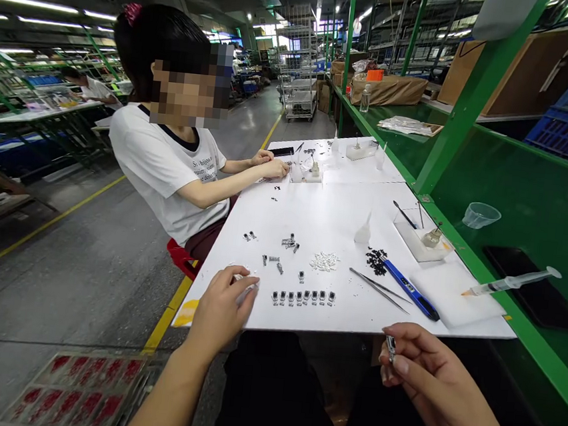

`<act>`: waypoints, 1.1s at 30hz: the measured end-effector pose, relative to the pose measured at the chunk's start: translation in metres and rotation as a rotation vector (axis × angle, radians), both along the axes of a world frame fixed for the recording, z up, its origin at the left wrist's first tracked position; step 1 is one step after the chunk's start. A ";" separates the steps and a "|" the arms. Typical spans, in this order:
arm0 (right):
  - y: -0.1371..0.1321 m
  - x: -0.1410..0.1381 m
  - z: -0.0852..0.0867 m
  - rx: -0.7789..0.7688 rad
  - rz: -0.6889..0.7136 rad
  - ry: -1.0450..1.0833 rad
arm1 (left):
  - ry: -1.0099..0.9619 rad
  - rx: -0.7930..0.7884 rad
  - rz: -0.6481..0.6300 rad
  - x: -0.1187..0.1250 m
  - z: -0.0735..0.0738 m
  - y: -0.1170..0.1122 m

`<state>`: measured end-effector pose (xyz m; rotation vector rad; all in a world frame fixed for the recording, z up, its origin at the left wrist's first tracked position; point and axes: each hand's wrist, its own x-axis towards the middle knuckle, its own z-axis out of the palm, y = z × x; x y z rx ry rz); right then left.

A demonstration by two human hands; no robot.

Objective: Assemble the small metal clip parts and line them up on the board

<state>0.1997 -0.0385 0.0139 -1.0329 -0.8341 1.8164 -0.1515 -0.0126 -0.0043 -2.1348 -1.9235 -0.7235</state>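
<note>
My left hand [222,307] rests at the near left edge of the white table [344,212], fingers curled around a small pale piece I cannot name. My right hand [420,367] hovers below the table's front edge, pinching a small dark metal part [390,347] between thumb and fingers. A row of several small metal parts [302,297] lies just in front of my left hand. Behind it sit loose metal parts [280,247], a pile of white bits [324,262] and a pile of black bits [376,261]. Tweezers [380,289] and a blue pen-like tool [410,289] lie to the right.
A co-worker in a white shirt [168,168] sits at the table's far left, hands on small parts. A clear tray with a small bottle [424,243], a plastic cup [480,215], a syringe [511,282] and a dark phone [533,287] sit right. A green frame post [470,97] rises there.
</note>
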 end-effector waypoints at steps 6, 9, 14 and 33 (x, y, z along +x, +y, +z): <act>0.003 -0.002 0.000 -0.006 -0.007 -0.012 | -0.026 0.116 0.145 0.002 -0.006 -0.003; 0.003 -0.004 0.001 0.002 -0.013 -0.008 | -0.006 0.110 0.158 0.010 -0.007 -0.001; 0.003 -0.002 -0.001 -0.001 -0.031 -0.020 | 0.008 0.094 0.186 0.017 -0.007 0.003; -0.002 -0.013 0.000 0.043 -0.078 -0.086 | -0.290 -0.075 0.113 0.027 0.010 0.014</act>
